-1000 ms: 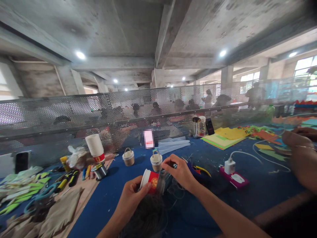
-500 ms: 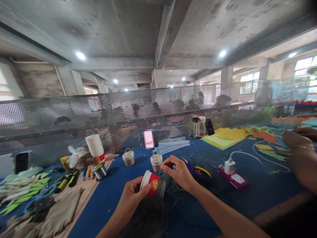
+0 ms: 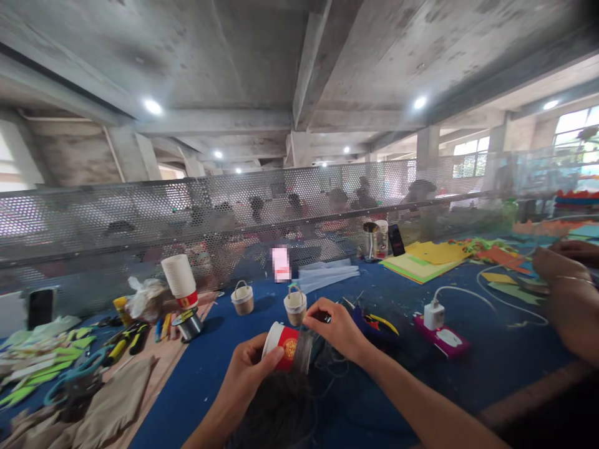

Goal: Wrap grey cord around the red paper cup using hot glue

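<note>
My left hand is closed around a red and white paper cup, tipped on its side with its white rim to the left. Grey thread is wound around the cup's right end. Just beyond that end, my right hand pinches a thin strand of the thread between thumb and fingertips. Something small and shiny shows under its curled fingers, too small to name. Loose thread lies in tangled loops below the right hand. Behind the cup stand two little handled buckets, wrapped in a beige band.
On the left are stacked paper cups, a wire spool, scissors, cutters and a brown glove. To the right lie pliers, a pink power bank and coloured sheets. Another person's hands are at far right.
The cup has turned slightly in my left hand, so its gold mark faces me more. My right hand has shifted slightly, staying near the cup's wound end.
</note>
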A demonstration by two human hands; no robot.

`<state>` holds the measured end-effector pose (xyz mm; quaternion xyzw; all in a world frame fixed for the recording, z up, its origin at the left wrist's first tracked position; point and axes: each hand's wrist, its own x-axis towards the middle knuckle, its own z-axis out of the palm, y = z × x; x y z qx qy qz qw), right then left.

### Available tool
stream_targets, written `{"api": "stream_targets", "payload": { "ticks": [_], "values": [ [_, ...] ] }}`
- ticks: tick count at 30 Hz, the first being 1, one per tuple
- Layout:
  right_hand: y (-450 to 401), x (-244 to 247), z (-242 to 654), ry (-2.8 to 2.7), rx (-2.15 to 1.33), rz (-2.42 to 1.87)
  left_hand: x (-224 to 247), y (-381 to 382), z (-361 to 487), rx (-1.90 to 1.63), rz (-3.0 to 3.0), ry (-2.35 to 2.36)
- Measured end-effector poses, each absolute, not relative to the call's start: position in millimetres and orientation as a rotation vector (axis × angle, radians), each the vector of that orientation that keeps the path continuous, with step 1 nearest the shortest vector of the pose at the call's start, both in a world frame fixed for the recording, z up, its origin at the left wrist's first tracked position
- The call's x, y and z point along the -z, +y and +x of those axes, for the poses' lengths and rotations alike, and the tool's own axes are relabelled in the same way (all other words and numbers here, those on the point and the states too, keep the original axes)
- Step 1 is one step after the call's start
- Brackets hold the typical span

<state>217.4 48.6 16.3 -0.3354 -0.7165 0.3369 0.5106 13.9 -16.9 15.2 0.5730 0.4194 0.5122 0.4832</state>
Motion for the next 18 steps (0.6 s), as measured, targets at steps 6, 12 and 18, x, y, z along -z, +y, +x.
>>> {"api": "stream_targets", "payload": {
  "ticks": [6,12,18],
  "values": [
    [53.2,-11.0,216.5,-1.764,-0.853,-0.805,-17.1,-20.5,14.4,-1.261,1.364,1.003],
    [57.8,-10.7,218.0,-1.733,-0.917,-0.81,-15.4,-13.8,14.7,-1.282,1.386,1.043],
    [56.1,-15.1,220.9,-1.641,-1.03,-0.711,-14.4,-9.3,12.4,-1.334,1.405,1.165]
  ]
}}
